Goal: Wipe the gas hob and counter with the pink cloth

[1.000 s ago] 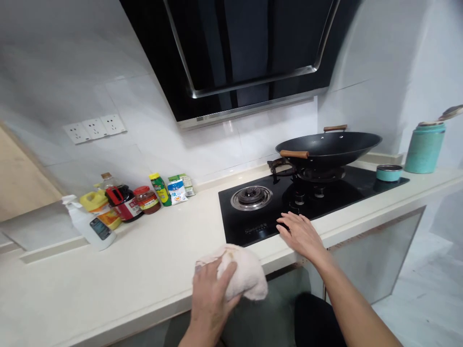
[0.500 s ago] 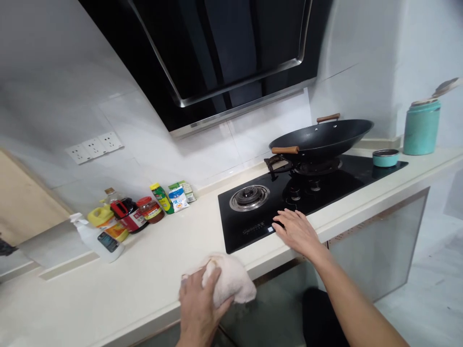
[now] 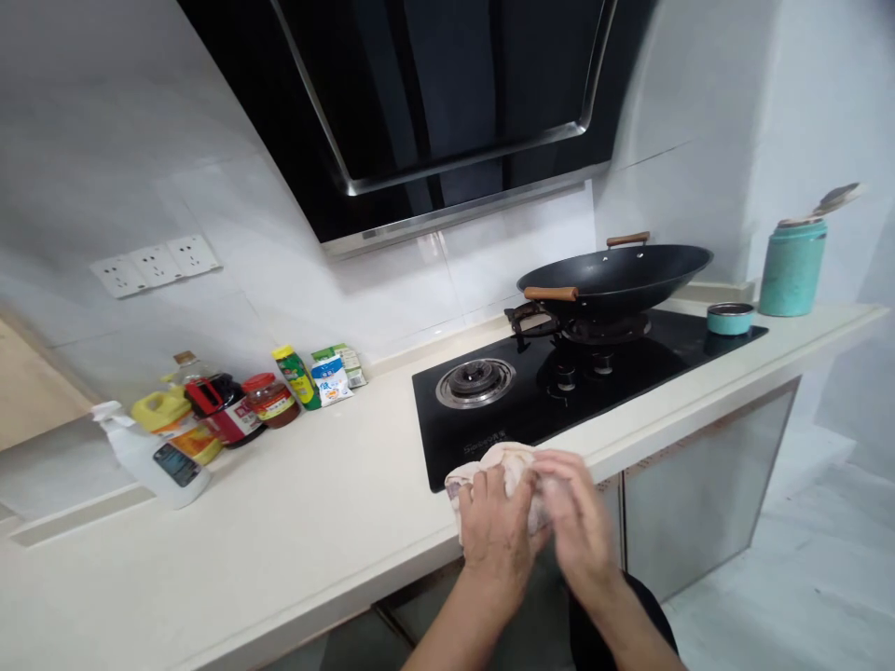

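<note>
A pale pinkish-white cloth (image 3: 509, 457) is bunched at the front edge of the black gas hob (image 3: 454, 438). My left hand (image 3: 495, 527) is closed on it, fingers curled over its near side. Against the cloth's right side is my right hand (image 3: 580, 517). Its fingers are smeared by motion, so whether they grip the cloth is unclear. Behind the hands lies the bare left burner (image 3: 476, 382). A black wok (image 3: 622, 280) with wooden handles sits on the right burner.
On the left of the counter (image 3: 294, 503) stand a white spray bottle (image 3: 158, 461), a red-lidded jar (image 3: 271, 401) and several other bottles and packets. A turquoise canister (image 3: 792, 270) and a small turquoise bowl (image 3: 730, 320) are at the right. The range hood (image 3: 447, 102) overhangs the hob.
My left hand has carried the cloth right, from the counter edge to the hob's front edge. My right hand has lifted off the hob edge and come to the cloth.
</note>
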A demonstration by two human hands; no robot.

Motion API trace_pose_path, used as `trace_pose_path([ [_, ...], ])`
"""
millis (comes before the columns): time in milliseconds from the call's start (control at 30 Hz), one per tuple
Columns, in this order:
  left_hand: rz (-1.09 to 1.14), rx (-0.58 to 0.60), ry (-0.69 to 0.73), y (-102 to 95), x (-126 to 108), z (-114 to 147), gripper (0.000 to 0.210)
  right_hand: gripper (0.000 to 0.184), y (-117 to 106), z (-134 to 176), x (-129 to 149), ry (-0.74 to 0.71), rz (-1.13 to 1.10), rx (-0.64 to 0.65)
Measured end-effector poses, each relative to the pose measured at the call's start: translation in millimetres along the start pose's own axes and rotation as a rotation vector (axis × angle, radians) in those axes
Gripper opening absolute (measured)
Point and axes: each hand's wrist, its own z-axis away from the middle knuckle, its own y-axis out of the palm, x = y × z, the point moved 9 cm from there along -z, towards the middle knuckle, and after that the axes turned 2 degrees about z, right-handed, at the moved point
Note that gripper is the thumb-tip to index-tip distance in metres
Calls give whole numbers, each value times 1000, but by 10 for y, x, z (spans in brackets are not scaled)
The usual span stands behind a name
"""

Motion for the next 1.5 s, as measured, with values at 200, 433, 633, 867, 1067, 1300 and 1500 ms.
trace_pose_path([
  [200,187,118,103,-102,58,90,44,56,453,447,102,-241,329,221],
  [433,590,107,-17,-462,1147,263,32,46,620,418,143,-262,526,180],
  [633,384,-27,-206,-356,1857,306,34,33,855,500,324,-311,553,79],
  [867,295,130,-241,-155,1806,389,35,25,437,352,-143,-363,575,102],
  [1067,243,136,-251,-195,1747,380,35,29,-566,-266,-1174,-134,780,30],
  [1300,225,120,-218,-227,1640,340,32,30,-1597,-974,-1616,-139,983,-161],
  [1500,188,109,-190,-238,1584,326,28,27,-974,-792,-1079,-85,1068,-109],
])
